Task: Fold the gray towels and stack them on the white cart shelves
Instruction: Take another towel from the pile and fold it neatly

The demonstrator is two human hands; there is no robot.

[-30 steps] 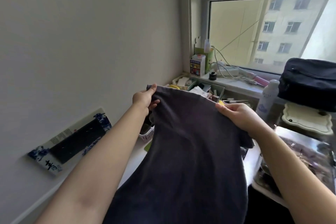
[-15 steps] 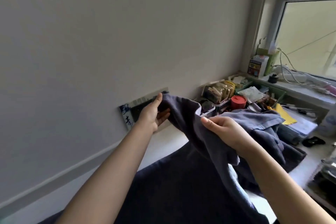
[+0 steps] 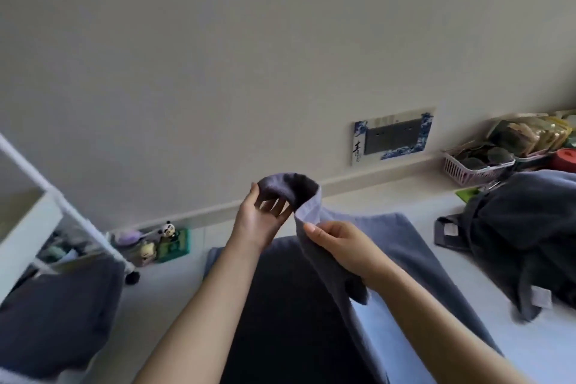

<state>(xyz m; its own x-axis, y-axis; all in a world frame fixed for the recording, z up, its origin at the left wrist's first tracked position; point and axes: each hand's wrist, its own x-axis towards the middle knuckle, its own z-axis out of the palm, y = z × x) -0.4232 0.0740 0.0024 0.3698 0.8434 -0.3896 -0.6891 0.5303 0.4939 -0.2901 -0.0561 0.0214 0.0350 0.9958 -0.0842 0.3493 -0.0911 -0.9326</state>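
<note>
A wall outlet plate [image 3: 393, 136] with a blue-and-white wave-patterned surround is fixed low on the pale wall [image 3: 249, 40], just above the bench [image 3: 530, 337]. To the right of the plate, a pink slotted basket [image 3: 464, 167] sits on the bench against the wall, holding dark round packets. Behind the basket stand upright packets [image 3: 526, 134], and beside it is a red lid [image 3: 565, 157]. Far left of the plate, along the same wall, a panda figurine [image 3: 168, 229] stands on a green box [image 3: 174, 247], next to a yellow figurine [image 3: 147, 252] and a purple one [image 3: 129, 237].
</note>
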